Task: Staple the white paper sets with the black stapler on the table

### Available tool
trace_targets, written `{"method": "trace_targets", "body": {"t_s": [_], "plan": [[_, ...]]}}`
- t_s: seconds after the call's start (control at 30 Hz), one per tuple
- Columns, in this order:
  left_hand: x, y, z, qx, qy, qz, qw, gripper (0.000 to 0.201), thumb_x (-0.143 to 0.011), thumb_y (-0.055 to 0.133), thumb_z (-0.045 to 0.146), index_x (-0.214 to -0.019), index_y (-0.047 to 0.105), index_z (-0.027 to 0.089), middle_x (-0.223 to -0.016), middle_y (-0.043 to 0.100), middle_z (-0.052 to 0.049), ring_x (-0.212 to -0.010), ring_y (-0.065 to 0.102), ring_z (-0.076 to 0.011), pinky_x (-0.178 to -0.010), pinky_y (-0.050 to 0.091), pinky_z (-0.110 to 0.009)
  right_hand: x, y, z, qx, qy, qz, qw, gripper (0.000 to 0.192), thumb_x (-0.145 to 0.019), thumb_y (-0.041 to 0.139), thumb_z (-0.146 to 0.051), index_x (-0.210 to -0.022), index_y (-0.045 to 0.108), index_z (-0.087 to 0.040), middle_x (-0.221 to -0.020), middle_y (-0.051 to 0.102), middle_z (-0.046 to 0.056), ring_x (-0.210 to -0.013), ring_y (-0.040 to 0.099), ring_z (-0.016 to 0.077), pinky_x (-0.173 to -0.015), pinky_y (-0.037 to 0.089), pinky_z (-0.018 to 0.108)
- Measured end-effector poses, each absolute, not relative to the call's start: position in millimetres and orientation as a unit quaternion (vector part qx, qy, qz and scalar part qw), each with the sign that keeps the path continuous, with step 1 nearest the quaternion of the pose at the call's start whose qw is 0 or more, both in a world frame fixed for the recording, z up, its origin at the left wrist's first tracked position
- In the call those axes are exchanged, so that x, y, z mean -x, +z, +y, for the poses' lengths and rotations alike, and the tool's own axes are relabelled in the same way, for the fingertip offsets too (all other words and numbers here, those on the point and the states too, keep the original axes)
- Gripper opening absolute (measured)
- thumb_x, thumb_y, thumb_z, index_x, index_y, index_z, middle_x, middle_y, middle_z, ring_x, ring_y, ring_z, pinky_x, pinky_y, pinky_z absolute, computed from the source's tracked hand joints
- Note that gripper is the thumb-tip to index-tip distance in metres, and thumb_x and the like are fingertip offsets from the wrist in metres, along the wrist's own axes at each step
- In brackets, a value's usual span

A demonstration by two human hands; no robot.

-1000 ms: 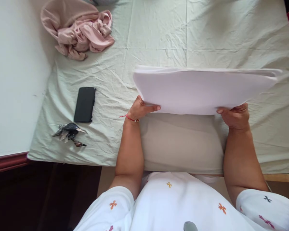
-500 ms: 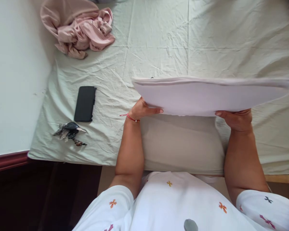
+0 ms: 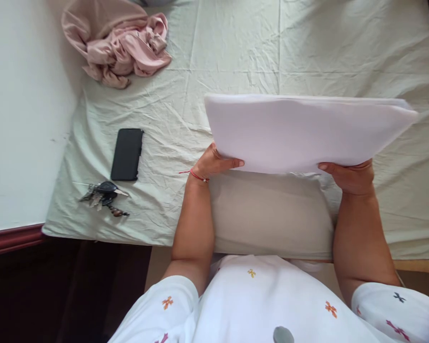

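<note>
On the pale green bedsheet [image 3: 236, 57], left of the grip, note keys [image 3: 106, 187], pink cloth [image 3: 128, 52] and phone [image 3: 127, 155]. Find white paper stack [image 3: 300, 133] clamped along its near edge in left hand [image 3: 216, 161] and right hand [image 3: 353, 177], tilted upward. Judge gathering done, edge alignment beyond the grip incomplete.

Gap between phone [image 3: 127, 154] and papers [image 3: 300, 133], beneath unclear

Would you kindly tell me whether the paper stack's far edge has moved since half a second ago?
Yes: judged against the unmoved phone, the far edge of the paper stack now sits higher in the view.
</note>
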State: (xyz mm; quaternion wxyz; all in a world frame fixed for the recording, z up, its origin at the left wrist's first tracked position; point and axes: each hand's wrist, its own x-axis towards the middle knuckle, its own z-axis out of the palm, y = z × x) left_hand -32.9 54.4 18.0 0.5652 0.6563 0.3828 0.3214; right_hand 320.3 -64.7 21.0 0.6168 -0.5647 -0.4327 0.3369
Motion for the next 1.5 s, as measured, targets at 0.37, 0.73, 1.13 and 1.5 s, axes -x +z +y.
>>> {"method": "trace_targets", "body": {"t_s": [0.37, 0.73, 1.13, 1.5], "plan": [[33.9, 18.3, 54.5, -0.642, 0.3, 0.412, 0.574, 0.06, -0.06, 0.093, 0.046, -0.108, 0.073, 0.016, -0.112, 0.078, -0.011, -0.111, 0.072, -0.0316, -0.094, 0.062, -0.044, -322.3, 15.4, -63.6, 0.595, 0.34, -0.427, 0.59, 0.047, -0.045, 0.101, -0.016, -0.087, 0.08, -0.022, -0.101, 0.082, 0.002, -0.101, 0.073, 0.0234, -0.096, 0.064, 0.042], [31.5, 21.1, 54.4, -0.651, 0.279, 0.43, 0.56, 0.059, -0.067, 0.089, 0.047, -0.115, 0.073, 0.016, -0.122, 0.077, -0.014, -0.117, 0.07, -0.0316, -0.099, 0.061, -0.045, -323.2, 12.1, -60.1, 0.593, 0.378, -0.433, 0.564, 0.043, -0.049, 0.1, -0.018, -0.085, 0.078, -0.024, -0.1, 0.082, 0.002, -0.099, 0.074, 0.024, -0.095, 0.064, 0.042], [29.9, 19.6, 51.9, -0.615, 0.356, 0.412, 0.571, 0.057, -0.06, 0.094, 0.053, -0.102, 0.075, 0.019, -0.11, 0.078, -0.007, -0.111, 0.071, -0.0302, -0.093, 0.062, -0.043, -319.2, 13.5, -63.1, 0.567, 0.373, -0.418, 0.604, 0.049, -0.051, 0.098, -0.021, -0.094, 0.075, -0.023, -0.101, 0.08, 0.001, -0.108, 0.074, 0.0254, -0.104, 0.058, 0.044], [29.4, 33.4, 60.1, -0.683, 0.279, 0.396, 0.546, 0.049, -0.071, 0.081, 0.066, -0.081, 0.074, 0.019, -0.09, 0.078, -0.008, -0.1, 0.073, -0.0294, -0.091, 0.063, -0.047, -330.4, 3.5, -60.4, 0.59, 0.398, -0.438, 0.549, 0.029, -0.053, 0.098, -0.023, -0.073, 0.078, -0.024, -0.079, 0.077, 0.001, -0.082, 0.071, 0.0238, -0.086, 0.064, 0.045]]}}
